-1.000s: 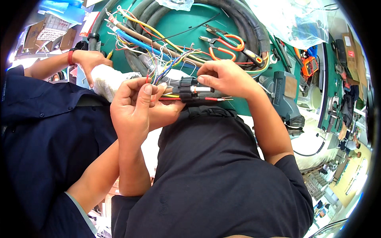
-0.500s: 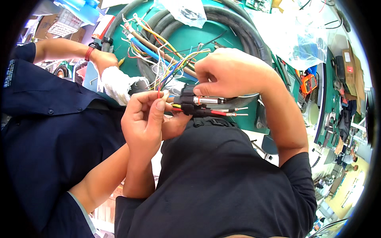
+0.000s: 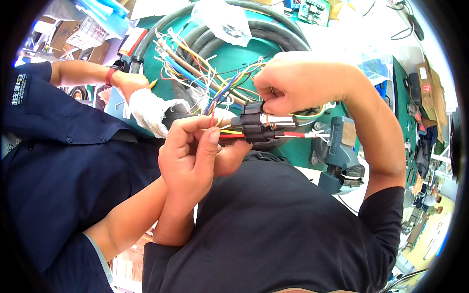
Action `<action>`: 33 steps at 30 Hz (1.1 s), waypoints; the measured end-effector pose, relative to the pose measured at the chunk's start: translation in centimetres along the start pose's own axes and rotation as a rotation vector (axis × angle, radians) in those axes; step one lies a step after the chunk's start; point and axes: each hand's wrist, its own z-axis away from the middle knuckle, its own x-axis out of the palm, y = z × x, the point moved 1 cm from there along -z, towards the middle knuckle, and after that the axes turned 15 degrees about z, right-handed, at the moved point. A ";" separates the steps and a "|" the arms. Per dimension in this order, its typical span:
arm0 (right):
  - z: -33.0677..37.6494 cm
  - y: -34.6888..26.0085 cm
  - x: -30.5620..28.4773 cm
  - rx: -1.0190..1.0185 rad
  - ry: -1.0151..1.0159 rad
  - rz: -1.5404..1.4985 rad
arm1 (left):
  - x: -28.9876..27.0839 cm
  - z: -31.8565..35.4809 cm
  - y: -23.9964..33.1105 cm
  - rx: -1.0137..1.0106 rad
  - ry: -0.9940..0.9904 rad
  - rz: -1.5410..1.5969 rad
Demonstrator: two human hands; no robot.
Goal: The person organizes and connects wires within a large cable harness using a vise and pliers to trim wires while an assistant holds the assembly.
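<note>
Carried rightward over the bench since half a second ago, a black plastic connector (image 3: 251,132) with a bright metal barrel (image 3: 279,120) now sits among two people's hands; the wearer's right hand (image 3: 300,84) has travelled with it. The wearer's left hand (image 3: 189,149), just left of the connector, pinches a thin red insulated wire (image 3: 213,116) between thumb and forefinger. Right-hand fingers curl inward above the connector, the thumb at or near its upper edge; whether they grasp anything cannot be told. A co-worker's hand (image 3: 233,158) reaches in below the connector and seems to support it, its fingers mostly hidden. Beyond the connector, loose multicoloured wires (image 3: 225,91) fan out before a coil of thick black rubber cable (image 3: 288,36). Red-sleeved leads (image 3: 293,135) with pale, splayed ends project from its right side, toward a grey-blue boxy tool (image 3: 342,141). Well left of the connector, the co-worker's other hand (image 3: 134,85) meets a bunched white cloth (image 3: 148,110). Handling single wires at the connector appears to be the step in hand; the next move seems to call for a steady connector and an untangled red wire.
</note>
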 end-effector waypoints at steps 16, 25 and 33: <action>9.6 7.9 -1.0 0.214 0.465 0.267 | 3.9 0.3 1.9 0.184 0.120 -0.056; 11.2 6.3 -1.3 0.218 0.559 0.061 | 3.8 0.7 3.1 0.251 0.180 -0.050; 11.7 4.9 -1.6 0.027 0.667 0.037 | 3.5 1.0 7.5 0.321 0.354 -0.169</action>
